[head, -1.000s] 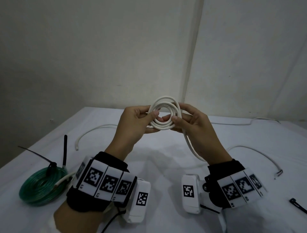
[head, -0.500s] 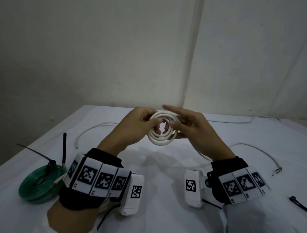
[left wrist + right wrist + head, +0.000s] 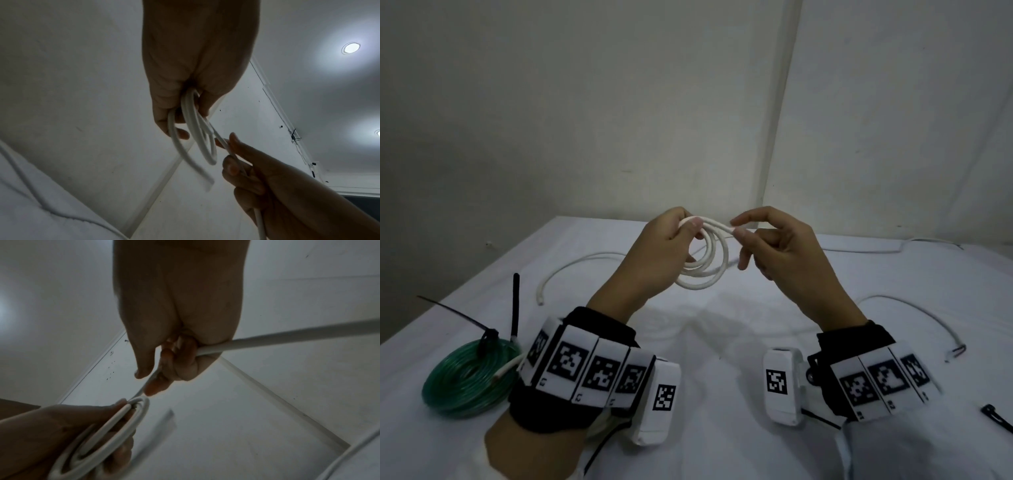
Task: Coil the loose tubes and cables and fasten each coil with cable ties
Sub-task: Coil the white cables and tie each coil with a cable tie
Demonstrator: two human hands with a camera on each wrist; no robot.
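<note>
We hold the white cable coil (image 3: pixel 703 258) up in the air above the bench (image 3: pixel 722 342), near the centre of the head view. Our left hand (image 3: pixel 657 253) has its grip closed on the top of the coil at about 11 o'clock of the loops, thumb and fingers curled around the strands. Our right hand (image 3: pixel 780 250) pinches the free run of the same cable between thumb and forefinger, just at 1 o'clock of the coil; in the right wrist view this run passes through the curled fingers (image 3: pixel 179 363) and leaves toward 3 o'clock. At 8 o'clock on the bench lies the green tube coil (image 3: pixel 470 377), which carries a black cable tie (image 3: pixel 489 335). A loose white tube (image 3: pixel 571 270) curves at 10 o'clock, a thin white cable (image 3: pixel 914 315) lies at 3 o'clock, and another black cable tie (image 3: pixel 996 416) rests at 4 o'clock near the edge.
</note>
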